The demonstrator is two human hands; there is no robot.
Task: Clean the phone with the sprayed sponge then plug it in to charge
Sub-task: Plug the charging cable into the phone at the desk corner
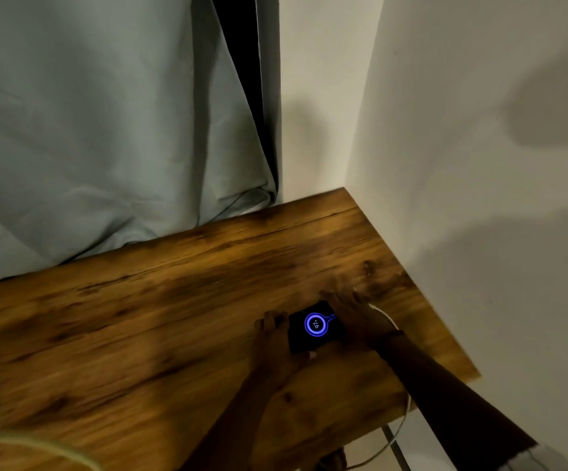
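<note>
Bare forearms [445, 382], pale sleeve [562, 458] on right arm.

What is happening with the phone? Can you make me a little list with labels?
phone: on the table, screen lit with a blue ring
left hand: grips the phone's left edge
right hand: lies flat at the phone's right end
cable: white, beside the right hand, runs off the table edge
curtain: grey, behind the table
</note>
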